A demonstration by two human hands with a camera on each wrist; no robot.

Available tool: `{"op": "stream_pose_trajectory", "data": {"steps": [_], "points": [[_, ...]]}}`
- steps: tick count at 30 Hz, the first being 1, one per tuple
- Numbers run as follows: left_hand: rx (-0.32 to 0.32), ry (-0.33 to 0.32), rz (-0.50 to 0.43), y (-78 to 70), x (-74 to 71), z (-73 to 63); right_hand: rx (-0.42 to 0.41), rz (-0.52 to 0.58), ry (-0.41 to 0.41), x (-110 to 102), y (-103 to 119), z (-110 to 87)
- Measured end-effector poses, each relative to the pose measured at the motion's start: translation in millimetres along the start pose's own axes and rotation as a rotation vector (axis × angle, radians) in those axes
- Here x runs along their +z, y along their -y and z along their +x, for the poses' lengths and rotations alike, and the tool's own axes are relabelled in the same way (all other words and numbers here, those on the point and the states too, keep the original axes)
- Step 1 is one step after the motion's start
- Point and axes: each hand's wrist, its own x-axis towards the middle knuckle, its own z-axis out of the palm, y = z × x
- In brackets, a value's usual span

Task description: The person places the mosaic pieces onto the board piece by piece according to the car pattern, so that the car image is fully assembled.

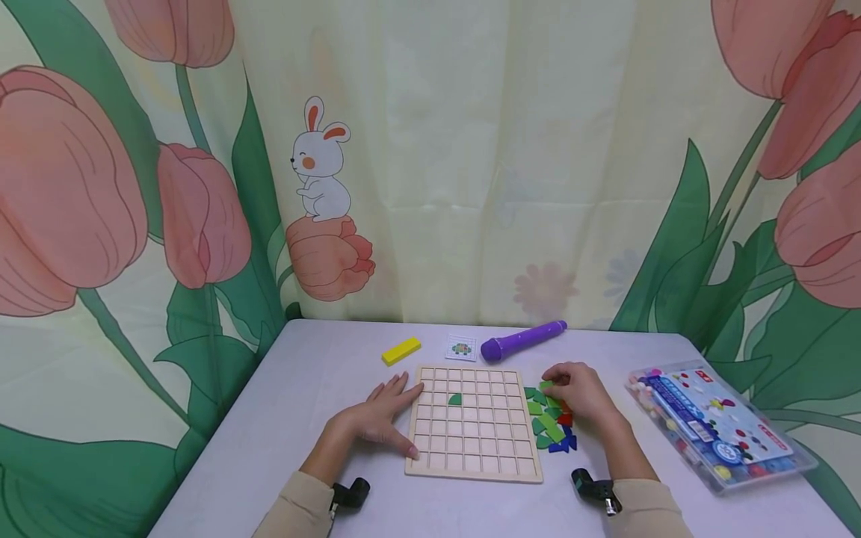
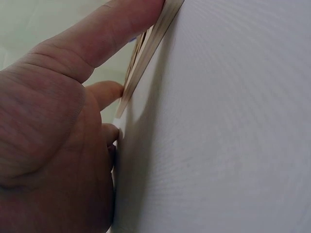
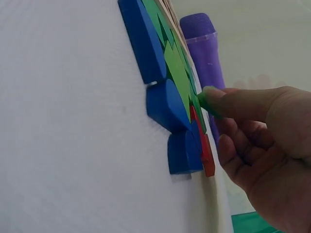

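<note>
A wooden grid board (image 1: 474, 441) lies flat on the white table, with one dark green quarter-round tile (image 1: 455, 400) in a cell near its upper left. My left hand (image 1: 383, 415) is spread at the board's left edge, thumb and fingertips touching the frame. In the left wrist view the thumb lies against the board's wooden side. My right hand (image 1: 580, 390) pinches a green tile (image 3: 209, 101) between thumb and finger, above a pile of tiles. That pile holds green tiles (image 1: 551, 426), red tiles (image 1: 566, 418) and blue tiles (image 3: 165, 99), right beside the board.
A small pattern card (image 1: 461, 347), a yellow block (image 1: 401, 351) and a purple microphone-shaped stick (image 1: 525, 341) lie beyond the board. At the right stands a clear plastic case (image 1: 723, 426) with colored balls inside. A printed curtain (image 1: 457, 164) hangs behind the table.
</note>
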Motion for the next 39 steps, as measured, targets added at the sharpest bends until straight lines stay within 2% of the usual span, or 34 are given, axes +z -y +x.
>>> {"op": "stream_pose_trajectory", "data": {"steps": [7,15,29,39], "points": [[0.003,0.000,-0.001,0.2,0.3,-0.5,-0.016,0.032,-0.023,-0.9,2.4,-0.3],[0.012,-0.002,0.005,-1.1,0.0,-1.7,-0.047,0.191,-0.076,-1.7,12.0,1.1],[0.005,-0.008,-0.004,-2.4,-0.5,-2.4,-0.122,0.258,-0.095,4.0,29.8,-0.8],[-0.007,-0.004,0.005,-2.8,0.4,-2.1,-0.201,0.251,-0.166,18.2,45.2,-1.2]]}}
